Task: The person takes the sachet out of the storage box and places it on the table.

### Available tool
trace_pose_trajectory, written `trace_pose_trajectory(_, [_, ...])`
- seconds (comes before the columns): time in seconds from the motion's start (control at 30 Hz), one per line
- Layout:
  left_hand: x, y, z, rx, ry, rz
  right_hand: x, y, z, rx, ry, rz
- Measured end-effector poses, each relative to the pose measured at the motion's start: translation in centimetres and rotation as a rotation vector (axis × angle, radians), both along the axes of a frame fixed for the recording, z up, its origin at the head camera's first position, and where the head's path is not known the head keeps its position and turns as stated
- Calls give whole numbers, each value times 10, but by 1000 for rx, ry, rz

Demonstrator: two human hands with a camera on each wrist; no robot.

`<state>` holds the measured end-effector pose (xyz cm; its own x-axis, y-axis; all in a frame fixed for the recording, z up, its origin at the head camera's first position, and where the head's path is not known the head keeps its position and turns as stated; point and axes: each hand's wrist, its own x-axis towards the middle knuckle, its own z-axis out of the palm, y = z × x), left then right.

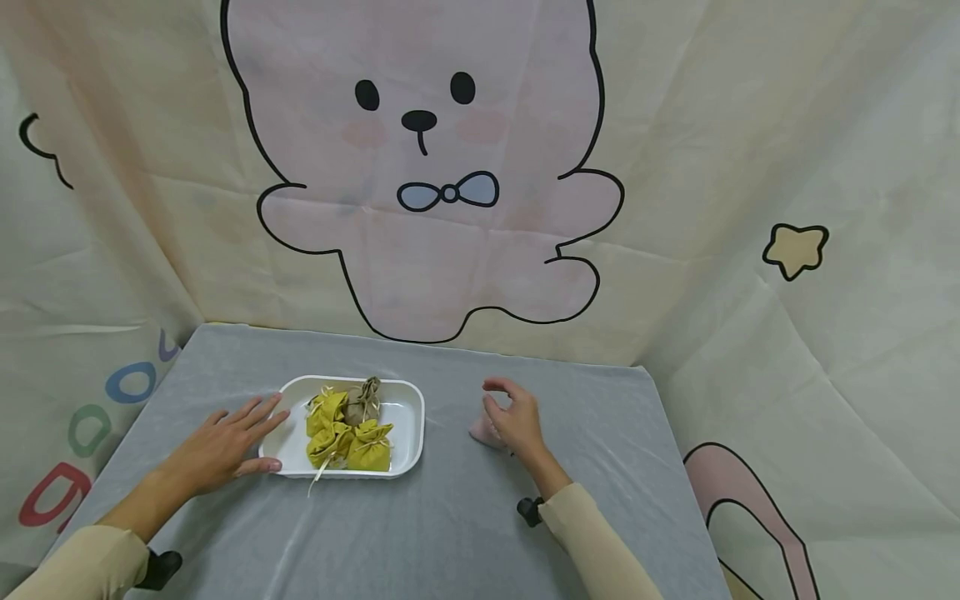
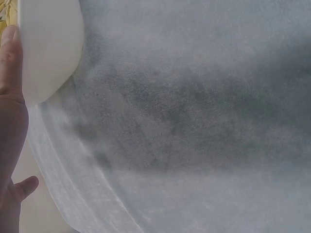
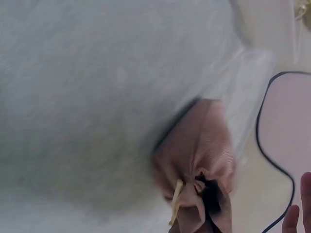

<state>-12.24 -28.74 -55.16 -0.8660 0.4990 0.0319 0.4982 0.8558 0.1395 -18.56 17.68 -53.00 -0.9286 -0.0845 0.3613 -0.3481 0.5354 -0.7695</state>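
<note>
My left hand (image 1: 236, 446) lies with spread, fairly straight fingers over the left end of a white tray (image 1: 408, 425), its thumb at the near left corner. Inside that tray are several yellow drawstring pouches (image 1: 370, 450) and a grey-brown one (image 1: 363, 402). To the right, my right hand (image 1: 517, 421) hovers over a pink drawstring pouch (image 1: 485, 431), thumb and index finger apart, partly covering it. The right wrist view shows this pink pouch (image 3: 197, 150) on the cloth, its gathered neck tied with a pale cord, the fingertips (image 3: 306, 194) away from it.
A grey-blue cloth (image 1: 420, 542) covers the table. Behind stands a fabric backdrop with a printed bear (image 1: 442, 250), and similar printed fabric hangs at both sides. A dark device (image 1: 530, 511) sits at the right wrist, another (image 1: 161, 570) at the left.
</note>
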Motion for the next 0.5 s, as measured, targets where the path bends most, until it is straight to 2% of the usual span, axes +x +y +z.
trace_pose_trajectory(0.3, [0, 2, 3, -18, -43, 17, -3, -28, 11, 20, 10, 116])
trace_pose_trajectory(0.5, [-1, 3, 4, -25, -54, 24, 0, -51, 14, 11, -44, 212])
